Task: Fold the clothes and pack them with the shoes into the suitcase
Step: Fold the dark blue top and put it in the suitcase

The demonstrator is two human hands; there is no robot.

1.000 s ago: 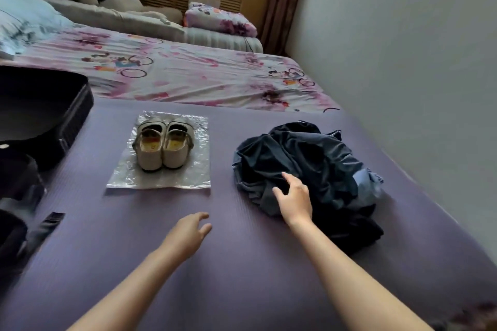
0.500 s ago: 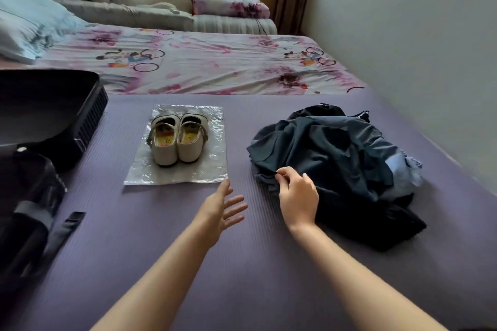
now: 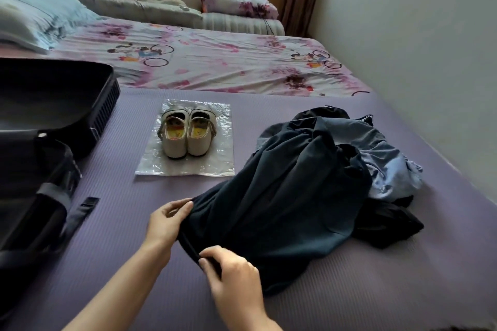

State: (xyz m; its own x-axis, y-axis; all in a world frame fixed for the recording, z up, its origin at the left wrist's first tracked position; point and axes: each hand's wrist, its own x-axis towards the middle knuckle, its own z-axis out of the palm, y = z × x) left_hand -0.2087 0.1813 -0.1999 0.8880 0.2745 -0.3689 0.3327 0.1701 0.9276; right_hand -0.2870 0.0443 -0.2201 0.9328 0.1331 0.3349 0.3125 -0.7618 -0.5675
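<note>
Both hands are gripping the near edge of a dark garment (image 3: 282, 209). The left hand (image 3: 164, 223) is pinching one corner between thumb and curled fingers. The right hand (image 3: 234, 277), just beside it and closer to the person, is curling its fingers over the same edge. Neither hand is holding anything else. From the grip the garment is trailing away to the right, with its far part lying on the heap of other clothes (image 3: 390, 172). The shoes (image 3: 187, 134) are standing as a pair on a plastic sheet (image 3: 223, 164), beyond the left hand and apart from it. The open suitcase (image 3: 53, 105) is lying well to the left of the grip; what it is holding cannot be made out. In my judgement the folding is only beginning, with the first piece being separated. The next move is calling for the garment to be drawn clear of the heap, the hands parted along its edge, and the cloth laid flat on the purple mat (image 3: 376, 290) near the grip.
</note>
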